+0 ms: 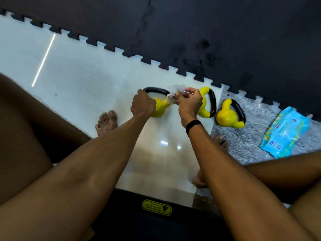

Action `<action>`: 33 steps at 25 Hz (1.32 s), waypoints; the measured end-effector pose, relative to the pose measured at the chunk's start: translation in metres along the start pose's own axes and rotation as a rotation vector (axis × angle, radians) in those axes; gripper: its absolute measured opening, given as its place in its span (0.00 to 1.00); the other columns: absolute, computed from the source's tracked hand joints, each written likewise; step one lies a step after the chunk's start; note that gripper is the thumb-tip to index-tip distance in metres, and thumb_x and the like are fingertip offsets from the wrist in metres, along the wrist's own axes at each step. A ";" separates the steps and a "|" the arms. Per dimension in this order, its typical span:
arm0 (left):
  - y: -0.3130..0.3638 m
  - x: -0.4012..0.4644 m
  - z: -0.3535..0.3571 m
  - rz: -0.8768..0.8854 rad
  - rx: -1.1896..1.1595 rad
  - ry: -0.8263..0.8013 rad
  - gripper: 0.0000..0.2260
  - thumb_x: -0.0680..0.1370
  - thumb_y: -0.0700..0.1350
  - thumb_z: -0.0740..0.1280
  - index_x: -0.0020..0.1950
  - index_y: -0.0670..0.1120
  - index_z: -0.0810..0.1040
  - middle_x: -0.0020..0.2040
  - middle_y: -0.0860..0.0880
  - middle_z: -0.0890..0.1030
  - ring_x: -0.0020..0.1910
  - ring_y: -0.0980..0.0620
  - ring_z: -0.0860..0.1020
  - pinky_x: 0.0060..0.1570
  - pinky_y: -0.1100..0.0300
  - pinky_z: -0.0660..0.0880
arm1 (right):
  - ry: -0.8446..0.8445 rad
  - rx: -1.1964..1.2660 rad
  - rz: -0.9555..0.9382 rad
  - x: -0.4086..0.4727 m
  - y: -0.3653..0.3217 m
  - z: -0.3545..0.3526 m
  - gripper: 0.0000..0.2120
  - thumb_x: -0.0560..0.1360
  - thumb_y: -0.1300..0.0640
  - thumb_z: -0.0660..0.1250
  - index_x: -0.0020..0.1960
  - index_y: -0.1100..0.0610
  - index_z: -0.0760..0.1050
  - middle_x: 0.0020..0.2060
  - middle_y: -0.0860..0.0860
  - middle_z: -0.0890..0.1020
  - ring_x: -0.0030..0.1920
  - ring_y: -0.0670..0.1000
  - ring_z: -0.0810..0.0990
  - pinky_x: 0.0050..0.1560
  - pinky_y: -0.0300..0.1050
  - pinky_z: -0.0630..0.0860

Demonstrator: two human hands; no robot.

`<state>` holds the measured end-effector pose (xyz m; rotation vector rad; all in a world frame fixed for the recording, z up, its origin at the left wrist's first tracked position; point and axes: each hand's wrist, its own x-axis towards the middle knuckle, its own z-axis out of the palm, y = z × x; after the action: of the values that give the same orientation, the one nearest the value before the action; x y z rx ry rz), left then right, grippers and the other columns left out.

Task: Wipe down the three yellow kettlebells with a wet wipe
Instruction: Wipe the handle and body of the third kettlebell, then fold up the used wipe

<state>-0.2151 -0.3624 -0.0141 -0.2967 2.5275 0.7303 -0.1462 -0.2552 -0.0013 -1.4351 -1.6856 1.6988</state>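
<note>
Three yellow kettlebells sit mid-frame: left (160,106), middle (206,103), right (230,115). One wet wipe (175,94) shows at centre. One blue wipes pack (286,132) lies at right.

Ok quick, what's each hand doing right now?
Left hand: grips the left kettlebell by its handle.
Right hand: pinches the wipe.

— Any writing you can make out?
— There is a yellow sticker (156,207) on the black equipment at the bottom edge, upside down with lines of small print and a triangle sign, too blurred to read.
— And the blue wipes pack (284,132) on the grey floor at the right?
— Round logos and a printed band, none of it readable.
</note>
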 end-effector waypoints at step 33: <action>0.264 -0.277 -0.353 0.797 -1.000 -0.431 0.11 0.73 0.41 0.65 0.51 0.36 0.77 0.43 0.38 0.81 0.39 0.43 0.79 0.41 0.40 0.79 | 0.025 -0.017 -0.893 -0.183 -0.441 -0.184 0.13 0.77 0.68 0.59 0.48 0.56 0.80 0.46 0.51 0.84 0.47 0.49 0.81 0.46 0.43 0.80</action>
<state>-0.2047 -0.3161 0.5042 0.5424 1.6275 2.0648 -0.0916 -0.2032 0.5052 -0.5227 -1.8998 1.1386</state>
